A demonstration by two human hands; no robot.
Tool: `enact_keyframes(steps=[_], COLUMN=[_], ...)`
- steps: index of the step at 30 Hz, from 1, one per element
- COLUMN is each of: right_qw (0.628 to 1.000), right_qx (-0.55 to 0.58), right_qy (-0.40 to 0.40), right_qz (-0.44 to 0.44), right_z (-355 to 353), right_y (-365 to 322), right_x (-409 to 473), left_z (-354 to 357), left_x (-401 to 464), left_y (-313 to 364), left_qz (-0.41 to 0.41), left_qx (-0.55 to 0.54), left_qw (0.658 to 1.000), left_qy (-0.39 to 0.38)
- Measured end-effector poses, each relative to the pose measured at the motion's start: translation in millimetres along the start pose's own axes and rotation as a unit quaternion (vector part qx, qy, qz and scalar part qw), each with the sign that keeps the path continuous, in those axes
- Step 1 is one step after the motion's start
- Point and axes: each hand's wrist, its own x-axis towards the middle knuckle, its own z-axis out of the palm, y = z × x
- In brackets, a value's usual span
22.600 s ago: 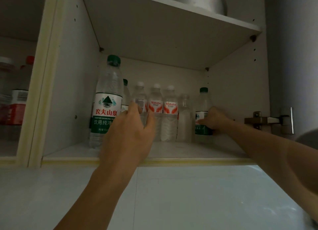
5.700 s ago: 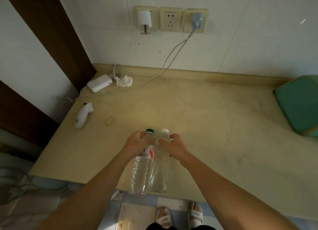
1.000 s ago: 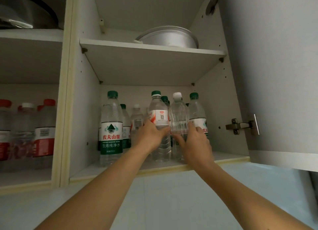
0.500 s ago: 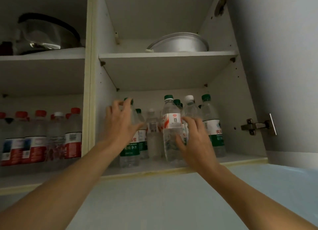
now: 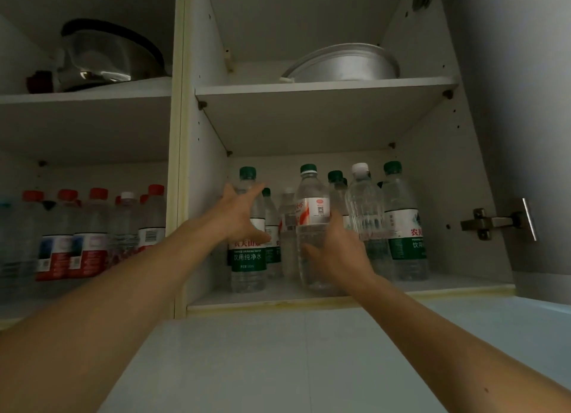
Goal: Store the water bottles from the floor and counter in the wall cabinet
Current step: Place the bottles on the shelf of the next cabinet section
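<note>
Both bare forearms reach up into the right-hand compartment of the wall cabinet [image 5: 309,301], the hands well apart from each other. The right hand [image 5: 335,252] is spread, fingers straight, its palm against the lower front of the red-labelled water bottle [image 5: 312,227] that stands upright near the shelf's front edge; it presses rather than wraps. The left hand [image 5: 239,213] is also open, fingers splayed, laid against the upper body of the tall green-labelled water bottle [image 5: 247,258] at the left of the compartment; whether the fingers curl behind it cannot be told. Just right of the red-labelled bottle stands a clear white-capped bottle [image 5: 364,214], and beyond that another green-capped bottle [image 5: 404,227] by the side wall, with more green-capped bottles in the rows behind. Half a second earlier the left hand was raised in front of the same tall bottle with fingers pointing up; now it lies flatter across it, and the right hand sits slightly lower on its bottle. A second ago each hand was wrapped round a bottle being set on the shelf. Farther off, red-capped bottles [image 5: 92,236] fill the left compartment, a metal pan [image 5: 346,63] sits on the upper shelf, and the open cabinet door [image 5: 519,134] hangs at right.
</note>
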Motion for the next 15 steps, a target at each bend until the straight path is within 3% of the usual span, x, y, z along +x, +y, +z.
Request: enact_keyframes(steps=[3,7,15], right_qw=[0.997,0.989,0.969], right_qx=[0.035,0.07,0.074], right_qy=[-0.064,-0.125,-0.212], right_qz=[0.017,0.033,0.102], right_z=[-1,9,40], right_y=[0,-2,-15], right_x=[13,33,68], left_z=[-11,-13,-1], left_x=[14,27,44], left_y=[-1,-5,-15], left_qz=[0.002,0.017,0.007], left_qx=[0.115,0.304,0.445], left_qw=[0.993,0.952,0.895], left_qy=[-0.026,-0.02,-0.018])
